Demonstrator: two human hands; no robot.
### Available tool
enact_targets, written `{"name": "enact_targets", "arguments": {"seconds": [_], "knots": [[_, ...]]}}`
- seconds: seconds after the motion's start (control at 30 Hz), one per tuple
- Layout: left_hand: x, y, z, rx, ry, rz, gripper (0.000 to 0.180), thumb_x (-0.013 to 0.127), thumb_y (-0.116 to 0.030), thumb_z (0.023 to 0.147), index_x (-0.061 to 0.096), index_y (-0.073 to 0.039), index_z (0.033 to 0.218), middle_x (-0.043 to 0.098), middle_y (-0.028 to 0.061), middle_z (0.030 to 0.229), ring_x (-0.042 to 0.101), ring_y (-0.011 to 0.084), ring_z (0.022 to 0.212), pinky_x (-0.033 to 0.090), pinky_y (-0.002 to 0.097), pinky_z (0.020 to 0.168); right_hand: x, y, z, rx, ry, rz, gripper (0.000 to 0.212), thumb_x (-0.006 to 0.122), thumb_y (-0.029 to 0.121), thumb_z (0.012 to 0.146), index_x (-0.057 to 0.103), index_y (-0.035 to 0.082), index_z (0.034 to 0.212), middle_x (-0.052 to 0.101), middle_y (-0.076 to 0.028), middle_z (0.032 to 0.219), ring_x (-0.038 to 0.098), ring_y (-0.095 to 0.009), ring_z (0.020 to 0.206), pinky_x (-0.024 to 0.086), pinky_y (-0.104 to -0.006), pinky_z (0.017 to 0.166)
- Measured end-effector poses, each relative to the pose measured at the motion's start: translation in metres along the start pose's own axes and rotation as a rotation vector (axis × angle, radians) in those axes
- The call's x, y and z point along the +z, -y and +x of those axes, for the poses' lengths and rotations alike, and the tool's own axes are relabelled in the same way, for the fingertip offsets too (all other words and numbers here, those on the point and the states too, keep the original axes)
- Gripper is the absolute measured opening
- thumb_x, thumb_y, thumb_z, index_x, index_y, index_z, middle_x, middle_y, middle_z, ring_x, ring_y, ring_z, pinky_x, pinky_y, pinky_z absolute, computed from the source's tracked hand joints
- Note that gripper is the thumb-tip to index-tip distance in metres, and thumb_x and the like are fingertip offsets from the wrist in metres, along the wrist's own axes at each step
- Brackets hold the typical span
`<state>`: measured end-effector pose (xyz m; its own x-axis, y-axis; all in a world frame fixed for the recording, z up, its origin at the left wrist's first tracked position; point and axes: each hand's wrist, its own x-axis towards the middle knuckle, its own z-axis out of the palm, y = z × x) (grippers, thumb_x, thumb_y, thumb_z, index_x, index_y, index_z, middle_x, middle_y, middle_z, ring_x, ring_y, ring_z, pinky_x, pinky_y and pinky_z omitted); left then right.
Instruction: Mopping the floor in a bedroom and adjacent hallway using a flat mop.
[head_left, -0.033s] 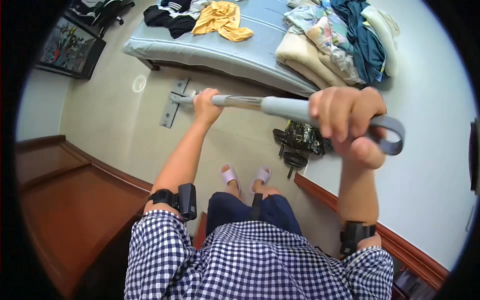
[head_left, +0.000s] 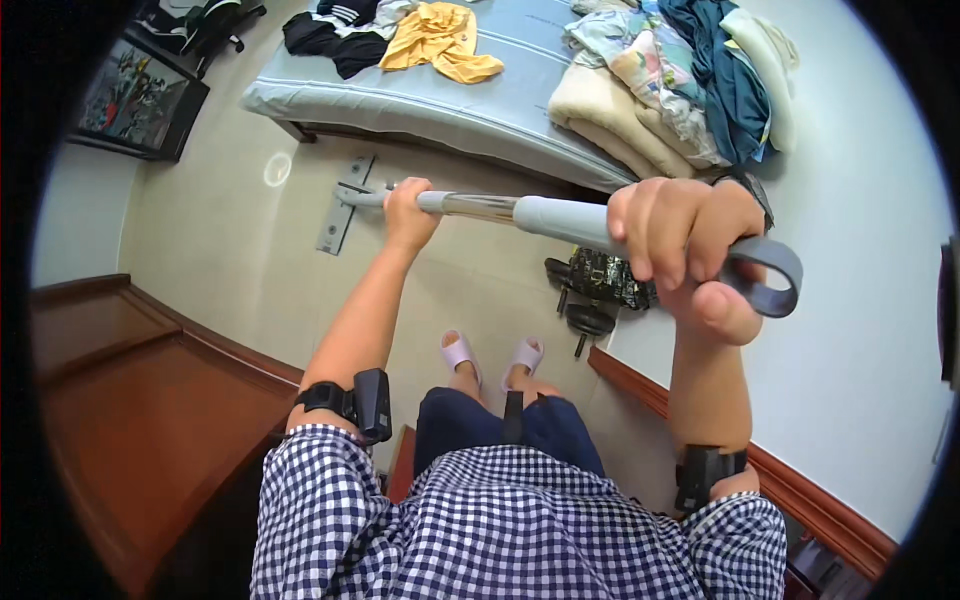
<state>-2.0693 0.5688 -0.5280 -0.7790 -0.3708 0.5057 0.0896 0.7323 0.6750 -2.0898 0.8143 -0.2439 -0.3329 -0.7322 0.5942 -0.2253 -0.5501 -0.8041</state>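
A flat floor mop (head_left: 565, 217) with a grey and metal pole slants across in front of me. My left hand (head_left: 409, 215) is closed round the lower pole, close to the mop head. Higher up, my right hand (head_left: 688, 232) wraps the pale grey grip, just below the dark grey hanging loop (head_left: 778, 280) at its end. The narrow grey mop head (head_left: 333, 228) lies flat on the tiled floor beside the bed. My left hand hides a piece of the pole.
A bed (head_left: 400, 110) stands ahead, with a yellow garment (head_left: 440, 42), dark clothes and folded bedding (head_left: 625, 115) on it. Dumbbells (head_left: 590, 320) and a black patterned bag (head_left: 612, 275) sit by the right wall. Brown wooden furniture (head_left: 150, 400) is at left, a glass display case (head_left: 135, 95) beyond.
My right hand and the looped end of the mop have shifted slightly left and down. The left hand and mop head have moved very little.
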Motion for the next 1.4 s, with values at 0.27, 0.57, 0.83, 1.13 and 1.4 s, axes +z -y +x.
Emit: {"name": "enact_targets", "arguments": {"seconds": [0.27, 0.57, 0.83, 1.13, 1.4], "knots": [[0.09, -0.047, 0.026, -0.043, 0.417, -0.123, 0.018, 0.071, -0.012, 0.066, 0.066, -0.009, 0.083, 0.065, 0.0077, 0.088, 0.061, 0.0251, 0.086, 0.047, 0.0349, 0.076, -0.064, 0.04, -0.069, 0.002, -0.232, -0.124, 0.02, 0.052, 0.016, 0.077, 0.034, 0.013, 0.067, 0.039, 0.001, 0.056, 0.041, -0.014, 0.055, 0.034, -0.0341, 0.067], [0.189, -0.205, 0.003, 0.06, 0.568, -0.089, 0.011, 0.069, -0.021, 0.065, 0.062, -0.016, 0.071, 0.061, 0.002, 0.078, 0.057, 0.0252, 0.088, 0.038, 0.0424, 0.078, -0.088, 0.154, -0.156, 0.018, -0.56, -0.392, 0.022, 0.049, 0.019, 0.084, 0.033, 0.015, 0.068, 0.039, 0.002, 0.055, 0.039, -0.012, 0.053, 0.034, -0.0327, 0.065], [0.199, -0.271, -0.035, 0.244, 0.942, -0.376, 0.016, 0.067, -0.021, 0.059, 0.063, -0.01, 0.069, 0.062, 0.0116, 0.069, 0.06, 0.0324, 0.069, 0.047, 0.0396, 0.061, -0.041, 0.224, -0.192, -0.001, -0.773, -0.581, 0.012, 0.05, 0.02, 0.083, 0.043, 0.012, 0.078, 0.037, 0.003, 0.058, 0.038, -0.01, 0.057, 0.031, -0.0293, 0.067], [0.158, -0.288, -0.081, 0.258, 1.271, -0.467, 0.014, 0.067, -0.018, 0.054, 0.064, -0.01, 0.066, 0.062, 0.0102, 0.065, 0.061, 0.0285, 0.063, 0.048, 0.0362, 0.059, -0.032, 0.24, -0.179, -0.145, -0.219, -0.437, 0.049, 0.062, 0.026, 0.085, 0.041, 0.008, 0.126, 0.051, -0.004, 0.066, 0.051, -0.018, 0.054, 0.046, -0.0286, 0.049], [0.135, -0.287, -0.112, 0.235, 1.081, -0.497, 0.016, 0.066, -0.022, 0.056, 0.065, -0.011, 0.067, 0.062, 0.0134, 0.067, 0.061, 0.0332, 0.067, 0.048, 0.04, 0.061, -0.049, 0.283, -0.172, 0.364, 0.487, -0.081, 0.02, 0.071, 0.007, 0.073, 0.064, 0.009, 0.092, 0.064, -0.003, 0.073, 0.064, -0.01, 0.071, 0.054, -0.028, 0.081]]}}
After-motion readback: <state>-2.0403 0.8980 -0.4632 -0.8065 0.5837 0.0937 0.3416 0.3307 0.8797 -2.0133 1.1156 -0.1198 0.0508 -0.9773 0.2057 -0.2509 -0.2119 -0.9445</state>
